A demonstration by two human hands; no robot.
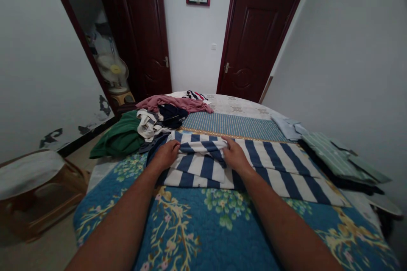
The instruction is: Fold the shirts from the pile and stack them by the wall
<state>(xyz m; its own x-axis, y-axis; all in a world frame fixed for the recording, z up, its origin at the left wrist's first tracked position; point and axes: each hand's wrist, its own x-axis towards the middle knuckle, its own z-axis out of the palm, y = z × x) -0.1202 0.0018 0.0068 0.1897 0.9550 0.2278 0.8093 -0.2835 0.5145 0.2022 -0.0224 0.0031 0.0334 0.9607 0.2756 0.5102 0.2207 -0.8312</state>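
A navy-and-white striped garment (pixel 280 159) lies lengthwise across the bed, its right part spread flat. On its left part, a layer of the striped cloth is bunched up between my hands. My left hand (pixel 168 154) grips the cloth at the left, fingers closed on it. About a hand's length to the right, my right hand (pixel 234 155) pinches the same layer with thumb and fingers. Beneath the garment is a blue floral quilt (pixel 178 228). What kind of garment it is, I cannot tell.
A pile at the left holds a green garment (pixel 119 137), a pink one (pixel 174 103) and a dark navy one (pixel 172 115). Folded green striped clothing (pixel 337 156) is stacked at the right edge. A wooden stool (pixel 41 190) stands left of the bed.
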